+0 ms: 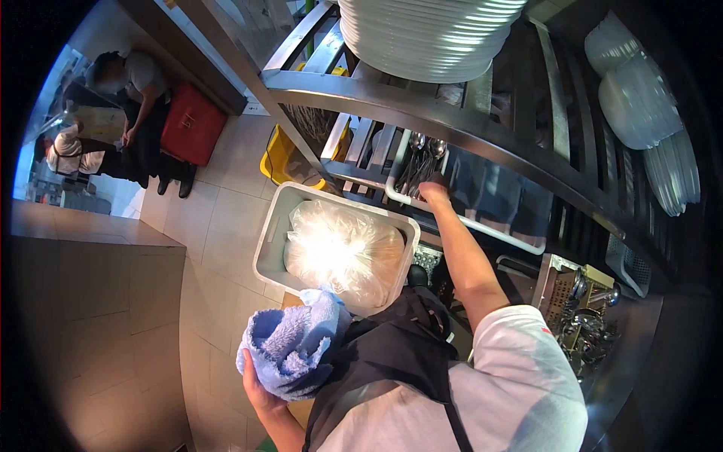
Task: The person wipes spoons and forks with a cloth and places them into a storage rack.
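Note:
A fluffy blue towel [290, 350] is bunched up in my left hand [260, 384], whose fingers curl round its lower side. My right hand [434, 190] reaches forward to a white-rimmed cutlery tray [482, 224] on the lower shelf. Its fingers are closed at the near end of a bundle of spoons [423, 154] lying in the tray's left compartment. Whether some of that cutlery is in its grip is hidden.
A grey bin [263, 252] with a clear plastic bag [343, 252] stands before me. Stacked white plates [433, 38] fill the metal rack [361, 94] above. Ladles and utensils [587, 324] lie at right. A yellow bucket [282, 158] and a person [143, 83] near a red box [192, 124] are farther off.

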{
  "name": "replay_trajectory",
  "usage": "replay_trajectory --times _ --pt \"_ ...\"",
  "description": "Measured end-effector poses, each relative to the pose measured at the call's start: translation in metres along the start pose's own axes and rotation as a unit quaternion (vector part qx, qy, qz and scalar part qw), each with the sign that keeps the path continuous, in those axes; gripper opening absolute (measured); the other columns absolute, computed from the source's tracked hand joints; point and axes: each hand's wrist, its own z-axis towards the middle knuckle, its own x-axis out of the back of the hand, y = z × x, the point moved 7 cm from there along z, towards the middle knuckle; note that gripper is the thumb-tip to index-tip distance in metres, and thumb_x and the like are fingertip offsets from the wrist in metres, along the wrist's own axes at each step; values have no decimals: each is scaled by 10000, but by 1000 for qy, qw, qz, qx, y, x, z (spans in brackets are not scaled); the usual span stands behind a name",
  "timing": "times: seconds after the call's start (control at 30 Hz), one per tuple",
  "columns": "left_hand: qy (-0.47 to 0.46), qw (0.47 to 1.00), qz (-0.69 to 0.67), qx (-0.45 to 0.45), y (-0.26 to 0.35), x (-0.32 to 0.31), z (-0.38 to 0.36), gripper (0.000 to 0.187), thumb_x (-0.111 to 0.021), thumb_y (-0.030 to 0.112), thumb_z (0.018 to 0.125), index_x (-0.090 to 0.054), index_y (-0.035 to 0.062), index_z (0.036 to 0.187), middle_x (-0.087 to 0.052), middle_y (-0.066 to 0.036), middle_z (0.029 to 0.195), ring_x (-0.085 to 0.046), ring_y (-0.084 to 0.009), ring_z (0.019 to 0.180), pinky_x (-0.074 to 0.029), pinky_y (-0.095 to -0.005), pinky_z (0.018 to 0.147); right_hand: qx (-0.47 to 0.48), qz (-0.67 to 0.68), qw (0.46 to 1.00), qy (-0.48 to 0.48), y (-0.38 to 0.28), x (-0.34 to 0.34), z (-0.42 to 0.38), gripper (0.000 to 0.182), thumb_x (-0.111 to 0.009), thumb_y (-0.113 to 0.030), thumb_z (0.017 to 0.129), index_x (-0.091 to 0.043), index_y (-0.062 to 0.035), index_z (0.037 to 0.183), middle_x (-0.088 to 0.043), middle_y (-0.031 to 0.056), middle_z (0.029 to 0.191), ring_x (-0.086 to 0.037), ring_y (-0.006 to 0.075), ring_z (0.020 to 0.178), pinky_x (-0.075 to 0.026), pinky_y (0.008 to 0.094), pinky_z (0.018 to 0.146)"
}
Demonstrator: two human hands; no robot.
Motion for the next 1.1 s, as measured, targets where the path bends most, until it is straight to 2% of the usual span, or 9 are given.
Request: replay_trajectory --times 0.13,0.2,0.33,0.5,0.57,0.73,0.8,0.9,1.1 --pt "38 999 22 -12 2 -6 -1 417 -363 358 873 -457 46 1132 -524 -116 1091 -522 -252 967 -424 -388 829 74 -23 997 11 -27 15 -15 377 -590 -260 692 -547 -2 963 -544 227 988 -542 301 947 -439 387 785" --pt "43 999 26 -12 2 -3 0 418 -362 359 873 -456 46 1133 -524 -116 1091 -521 -253 968 -423 -388 830 136 -70 974 167 -43 25 -11 540 -590 -319 702 -435 19 1094 -516 243 997 -535 342 932 -440 402 778" --pt "46 998 31 -8 2 2 -3 421 -362 359 873 -453 43 1135 -526 -118 1088 -524 -255 965 -425 -387 828 122 -71 951 275 -51 21 -2 510 -549 -299 742 -381 51 1072 -527 197 942 -550 324 858 -454 394 743" --pt "45 999 13 -20 4 9 -10 456 -363 340 875 -387 0 1179 -476 -148 1145 -480 -280 1029 -373 -401 889 58 -9 965 256 -46 15 29 318 -369 -188 826 -412 67 1011 -585 193 835 -583 347 791 -479 412 672" --pt "57 998 11 -26 4 15 -12 459 -363 341 874 -386 -1 1180 -475 -149 1145 -479 -280 1030 -372 -402 890 148 -55 975 157 -52 10 43 320 -372 -180 826 -408 76 1014 -578 223 874 -582 340 817 -486 402 657" --pt "40 999 1 -21 2 16 -13 466 -371 343 871 -382 -4 1182 -471 -154 1148 -477 -282 1032 -368 -403 896 106 -59 979 164 -47 17 30 323 -408 -147 804 -394 49 1060 -552 227 941 -566 336 859 -482 411 679" --pt "41 999 -4 -18 1 16 -12 467 -372 343 871 -381 -4 1183 -470 -154 1150 -476 -282 1034 -368 -403 896 183 -81 943 266 -62 35 -5 317 -457 -175 784 -445 24 1031 -512 221 1000 -526 322 931 -471 406 720" --pt "46 999 0 -17 1 17 -11 471 -375 346 869 -378 -3 1185 -466 -153 1154 -474 -283 1036 -368 -405 896 245 -79 940 225 -75 34 -22 329 -518 -217 748 -493 -7 1000 -472 217 1044 -490 308 975 -449 403 763" --pt "55 998 12 -11 2 14 -12 472 -378 350 867 -377 4 1188 -466 -151 1157 -472 -285 1040 -368 -409 894 175 -110 960 186 -82 17 -2 272 -553 -241 683 -593 -17 832 -567 193 893 -556 323 866 -440 394 777"
